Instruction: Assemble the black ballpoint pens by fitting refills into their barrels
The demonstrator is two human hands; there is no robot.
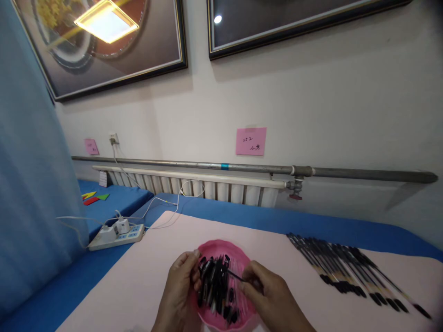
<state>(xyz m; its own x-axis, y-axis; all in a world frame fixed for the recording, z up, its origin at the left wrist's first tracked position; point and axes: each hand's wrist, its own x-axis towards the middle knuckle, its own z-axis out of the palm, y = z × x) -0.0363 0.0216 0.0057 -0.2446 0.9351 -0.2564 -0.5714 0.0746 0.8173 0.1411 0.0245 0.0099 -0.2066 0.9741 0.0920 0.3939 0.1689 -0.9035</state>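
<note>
A pink bowl (pixel 211 245) with a wavy rim sits on the pink sheet, holding many black pen caps (pixel 216 281) and clear plastic pen tubes (pixel 242 295). Over its right side my right hand (pixel 268 290) is closed, pinching a thin dark pen part (pixel 236 275) that points left across the bowl. My left hand (pixel 182 281) is at the left rim, fingers curled in beside the caps. Whatever lies inside those fingers is hidden. Slight blur keeps the small parts from showing clearly.
Several black-capped pens (pixel 332 263) lie in a slanted row on the right of the pink sheet (pixel 138 286). A power strip (pixel 129 236) with chargers and white cables is at left on the blue table (pixel 221 207). A radiator (pixel 221 188) and pipe run along the wall behind.
</note>
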